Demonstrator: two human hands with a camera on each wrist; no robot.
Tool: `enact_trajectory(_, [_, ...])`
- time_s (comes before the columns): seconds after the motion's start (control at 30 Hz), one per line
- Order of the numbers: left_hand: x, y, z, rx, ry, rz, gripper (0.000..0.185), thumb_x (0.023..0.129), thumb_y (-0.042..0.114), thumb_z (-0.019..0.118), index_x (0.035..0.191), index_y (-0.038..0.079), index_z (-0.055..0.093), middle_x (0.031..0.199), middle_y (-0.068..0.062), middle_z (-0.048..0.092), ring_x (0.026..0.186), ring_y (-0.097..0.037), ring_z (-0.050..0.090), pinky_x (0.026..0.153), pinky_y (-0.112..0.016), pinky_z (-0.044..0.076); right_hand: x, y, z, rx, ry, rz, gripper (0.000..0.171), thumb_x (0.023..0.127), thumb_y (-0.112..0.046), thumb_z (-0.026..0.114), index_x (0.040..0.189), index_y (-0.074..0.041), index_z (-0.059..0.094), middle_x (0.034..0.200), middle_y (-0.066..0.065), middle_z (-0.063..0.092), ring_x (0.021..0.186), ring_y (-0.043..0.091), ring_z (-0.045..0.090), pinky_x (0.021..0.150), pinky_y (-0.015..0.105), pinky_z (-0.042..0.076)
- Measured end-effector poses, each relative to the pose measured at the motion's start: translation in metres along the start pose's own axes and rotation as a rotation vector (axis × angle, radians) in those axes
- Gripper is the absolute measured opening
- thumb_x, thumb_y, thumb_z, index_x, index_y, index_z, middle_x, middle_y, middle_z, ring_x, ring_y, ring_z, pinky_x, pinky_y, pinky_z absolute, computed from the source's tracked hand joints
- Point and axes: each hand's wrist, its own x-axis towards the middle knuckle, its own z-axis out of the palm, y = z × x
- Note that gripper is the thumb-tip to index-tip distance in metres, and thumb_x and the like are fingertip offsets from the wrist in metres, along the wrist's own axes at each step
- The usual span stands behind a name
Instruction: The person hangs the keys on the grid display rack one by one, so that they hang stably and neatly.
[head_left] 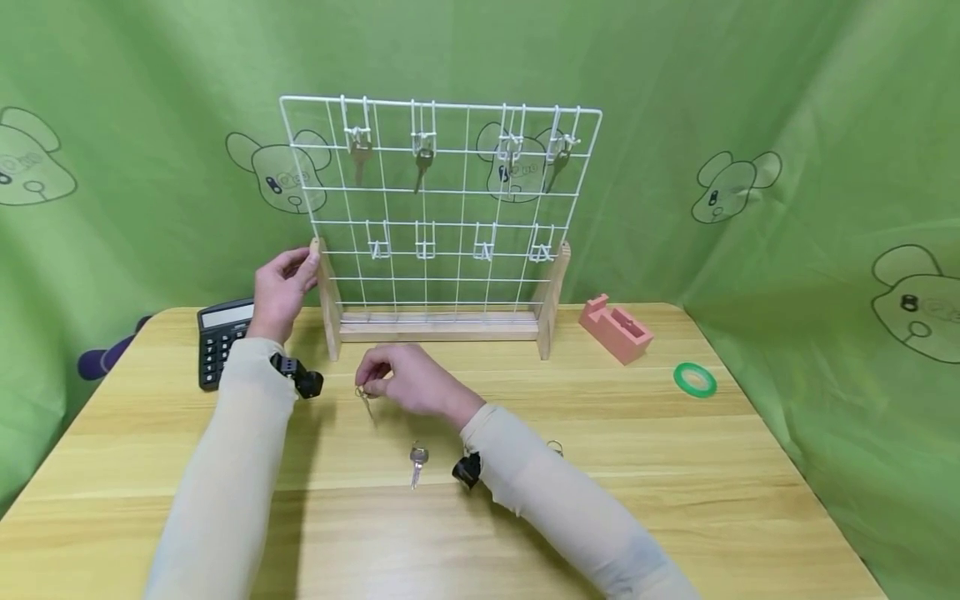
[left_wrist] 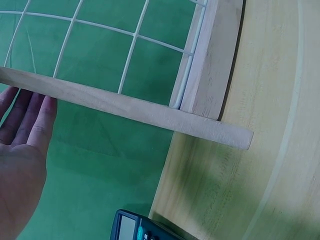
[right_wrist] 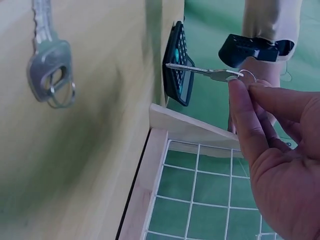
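Observation:
Thumb and fingers of my right hand (head_left: 412, 379) pinch the ring of a silver key (right_wrist: 210, 74) above the table, and the key's blade points away from the fingertips. My left hand (head_left: 277, 296) touches the upper end of the left wooden post (head_left: 328, 304) of a white wire grid rack (head_left: 442, 187). Its fingers (left_wrist: 41, 125) lie fairly straight against the post, their tips hidden behind it. Several keys, among them a dark key (head_left: 423, 165), hang from the upper hooks. Another key (head_left: 417, 457) with a ring lies on the table below my right hand.
A key ring (head_left: 555, 447) shows partly behind my right sleeve. To the left, a black calculator (head_left: 213, 350) lies beside my left forearm. A pink tape dispenser (head_left: 617, 332) and a green tape roll (head_left: 694, 380) are at the right. Lower hooks (head_left: 425, 246) line the grid. Green cloth surrounds the table.

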Motion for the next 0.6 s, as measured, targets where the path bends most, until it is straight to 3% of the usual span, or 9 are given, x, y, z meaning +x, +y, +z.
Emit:
enact_trajectory(0.27, [0.001, 0.000, -0.001, 0.005, 0.004, -0.004, 0.052, 0.097, 0.026, 0.063, 0.138, -0.003, 0.050, 0.133, -0.022, 0.052, 0.116, -0.024, 0.054, 0.095, -0.021, 0.051, 0.002, -0.003, -0.010, 0.035, 0.107, 0.019, 0.009, 0.091, -0.002, 0.068, 0.094, -0.010, 0.070, 0.090, 0.002, 0.067, 0.084, 0.009, 0.059, 0.075, 0.018, 0.053])
enact_trajectory(0.43, [0.002, -0.001, -0.001, 0.012, 0.009, -0.007, 0.051, 0.097, 0.026, 0.063, 0.138, -0.002, 0.051, 0.132, -0.020, 0.053, 0.116, -0.025, 0.054, 0.096, -0.022, 0.051, 0.004, -0.003, -0.013, 0.051, 0.219, 0.024, 0.011, 0.090, 0.000, 0.069, 0.093, -0.010, 0.070, 0.090, -0.003, 0.065, 0.086, 0.010, 0.060, 0.077, 0.018, 0.053])
enact_trajectory(0.6, [0.002, -0.002, 0.000, 0.013, 0.005, -0.003, 0.050, 0.097, 0.025, 0.063, 0.137, -0.003, 0.051, 0.131, -0.021, 0.054, 0.115, -0.024, 0.055, 0.095, -0.023, 0.052, 0.007, -0.002, -0.017, 0.082, 0.276, 0.048, 0.012, 0.088, 0.003, 0.069, 0.094, -0.007, 0.070, 0.088, -0.003, 0.065, 0.084, 0.011, 0.060, 0.075, 0.020, 0.054])
